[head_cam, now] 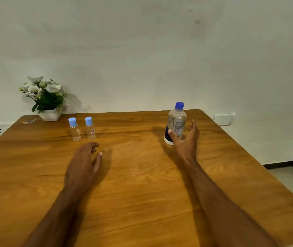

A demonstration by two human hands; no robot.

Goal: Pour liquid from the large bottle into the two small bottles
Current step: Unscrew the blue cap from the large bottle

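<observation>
Right hand (186, 139) spread around the big bottle (176, 123), thumb touching; left hand (84, 161) relaxed, near the small bottles (82, 129).

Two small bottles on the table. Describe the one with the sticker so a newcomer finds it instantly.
Start at the flower pot in the table's far left corner. Just right of it stand two small clear bottles with light blue caps, side by side. The one you want is the right bottle of the pair, farther from the pot; it alone carries a small label, while the left bottle is plain.
</observation>
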